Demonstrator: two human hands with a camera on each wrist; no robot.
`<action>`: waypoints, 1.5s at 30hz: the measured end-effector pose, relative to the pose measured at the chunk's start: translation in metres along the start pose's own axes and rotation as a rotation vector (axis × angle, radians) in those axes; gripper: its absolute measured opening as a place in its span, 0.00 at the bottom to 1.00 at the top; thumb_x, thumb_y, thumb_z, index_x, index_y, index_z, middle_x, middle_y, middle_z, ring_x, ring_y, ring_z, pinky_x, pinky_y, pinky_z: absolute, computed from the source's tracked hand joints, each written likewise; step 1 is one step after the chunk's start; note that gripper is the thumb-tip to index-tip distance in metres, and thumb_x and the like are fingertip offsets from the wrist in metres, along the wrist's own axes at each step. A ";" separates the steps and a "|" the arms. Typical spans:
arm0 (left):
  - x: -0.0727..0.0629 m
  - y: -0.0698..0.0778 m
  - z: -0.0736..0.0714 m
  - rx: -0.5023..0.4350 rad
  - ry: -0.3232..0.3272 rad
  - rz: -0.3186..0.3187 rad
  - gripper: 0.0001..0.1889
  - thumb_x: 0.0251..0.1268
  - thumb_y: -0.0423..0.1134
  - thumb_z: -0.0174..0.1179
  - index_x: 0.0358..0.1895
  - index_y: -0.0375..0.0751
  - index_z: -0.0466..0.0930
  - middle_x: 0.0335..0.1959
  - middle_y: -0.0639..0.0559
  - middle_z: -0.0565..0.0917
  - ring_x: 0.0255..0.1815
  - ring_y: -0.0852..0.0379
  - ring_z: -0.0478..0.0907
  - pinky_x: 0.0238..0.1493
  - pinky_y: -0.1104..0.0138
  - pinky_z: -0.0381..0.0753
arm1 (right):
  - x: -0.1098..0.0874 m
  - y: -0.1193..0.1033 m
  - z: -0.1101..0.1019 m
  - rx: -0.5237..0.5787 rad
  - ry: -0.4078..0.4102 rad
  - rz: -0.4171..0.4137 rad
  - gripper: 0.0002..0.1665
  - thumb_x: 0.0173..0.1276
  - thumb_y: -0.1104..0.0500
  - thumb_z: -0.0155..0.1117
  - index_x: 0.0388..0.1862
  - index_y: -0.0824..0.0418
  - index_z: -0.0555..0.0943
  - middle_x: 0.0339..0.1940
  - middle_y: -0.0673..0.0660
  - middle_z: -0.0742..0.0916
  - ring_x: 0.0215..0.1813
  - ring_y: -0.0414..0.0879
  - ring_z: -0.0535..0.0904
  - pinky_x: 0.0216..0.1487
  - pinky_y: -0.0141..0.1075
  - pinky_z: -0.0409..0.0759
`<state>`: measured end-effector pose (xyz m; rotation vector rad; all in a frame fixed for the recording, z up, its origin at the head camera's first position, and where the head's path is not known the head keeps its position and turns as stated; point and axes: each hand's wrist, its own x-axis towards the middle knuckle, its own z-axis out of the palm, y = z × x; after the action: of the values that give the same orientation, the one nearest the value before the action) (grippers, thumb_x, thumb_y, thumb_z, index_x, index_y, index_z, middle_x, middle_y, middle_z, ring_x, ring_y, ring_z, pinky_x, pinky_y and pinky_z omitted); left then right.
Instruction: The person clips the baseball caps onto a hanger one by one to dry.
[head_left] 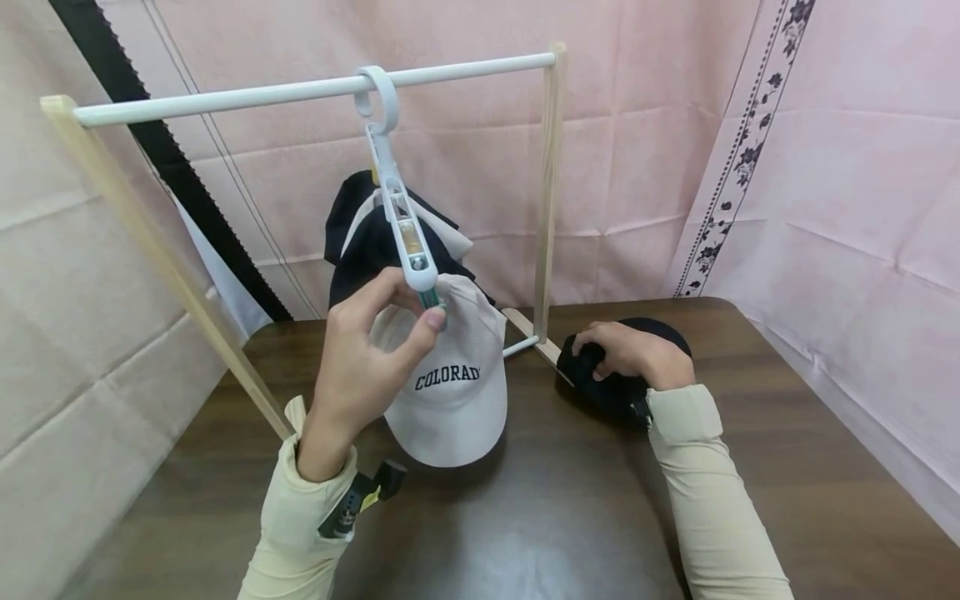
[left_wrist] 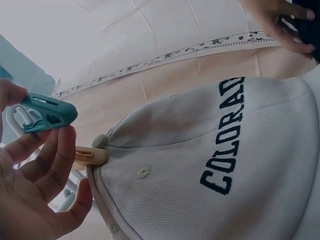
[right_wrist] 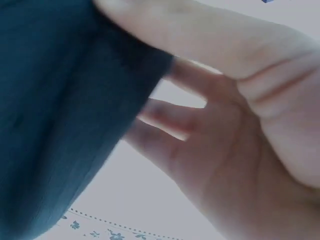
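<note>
My left hand (head_left: 360, 358) pinches a teal clip (left_wrist: 52, 111) at the lower end of a white clip hanger (head_left: 386, 167). Just below it hangs a white baseball cap (head_left: 450, 425) with "COLORAD" lettering visible, held at its back by a beige clip (left_wrist: 91, 156). More caps, including a black cap (head_left: 363, 258), hang behind it on the same hanger. Over on the right side of the table, my right hand (head_left: 630, 354) grips another black cap (head_left: 596, 396). In the right wrist view, dark fabric (right_wrist: 60, 115) lies between the thumb and fingers.
The hanger hooks over a white rod (head_left: 240, 96) between two wooden posts (head_left: 551, 192). A brown wooden table (head_left: 555, 517) lies underneath. Pinkish cloth (head_left: 645, 167) covers the walls behind and at the sides.
</note>
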<state>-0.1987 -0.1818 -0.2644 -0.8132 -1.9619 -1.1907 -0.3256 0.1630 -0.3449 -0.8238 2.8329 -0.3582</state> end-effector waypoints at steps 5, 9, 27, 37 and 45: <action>0.002 0.000 0.002 -0.015 -0.011 0.006 0.12 0.68 0.42 0.67 0.49 0.39 0.84 0.37 0.53 0.85 0.43 0.57 0.81 0.64 0.54 0.75 | 0.003 0.005 0.001 0.009 0.196 -0.115 0.20 0.63 0.66 0.78 0.54 0.66 0.86 0.57 0.65 0.86 0.60 0.62 0.82 0.63 0.56 0.79; 0.002 0.000 0.001 -0.013 -0.007 0.010 0.12 0.68 0.42 0.67 0.48 0.40 0.84 0.37 0.54 0.85 0.42 0.57 0.81 0.62 0.55 0.75 | 0.003 0.001 -0.002 0.022 0.272 -0.121 0.18 0.66 0.59 0.78 0.55 0.60 0.88 0.55 0.60 0.87 0.60 0.59 0.83 0.62 0.58 0.79; 0.001 -0.001 -0.001 -0.011 -0.014 0.024 0.13 0.68 0.41 0.67 0.50 0.39 0.84 0.38 0.53 0.85 0.42 0.57 0.81 0.57 0.58 0.77 | -0.006 -0.038 -0.023 0.165 0.463 -0.234 0.17 0.68 0.51 0.78 0.34 0.56 0.77 0.39 0.52 0.79 0.43 0.49 0.75 0.48 0.41 0.71; 0.000 -0.002 -0.001 -0.008 -0.017 0.020 0.13 0.68 0.41 0.67 0.51 0.37 0.83 0.38 0.52 0.85 0.41 0.57 0.81 0.56 0.58 0.78 | -0.015 -0.063 -0.026 0.223 0.599 -0.345 0.26 0.71 0.53 0.76 0.28 0.53 0.65 0.24 0.46 0.64 0.29 0.42 0.65 0.36 0.36 0.65; 0.001 -0.001 -0.001 -0.007 -0.015 0.042 0.13 0.69 0.41 0.67 0.50 0.37 0.83 0.37 0.53 0.85 0.41 0.57 0.81 0.55 0.61 0.78 | -0.021 -0.081 -0.031 0.213 0.594 -0.352 0.25 0.72 0.56 0.74 0.32 0.56 0.64 0.25 0.45 0.64 0.28 0.41 0.66 0.34 0.34 0.65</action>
<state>-0.1999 -0.1830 -0.2644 -0.8653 -1.9447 -1.1714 -0.2744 0.1142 -0.2910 -1.3559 3.0592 -1.0974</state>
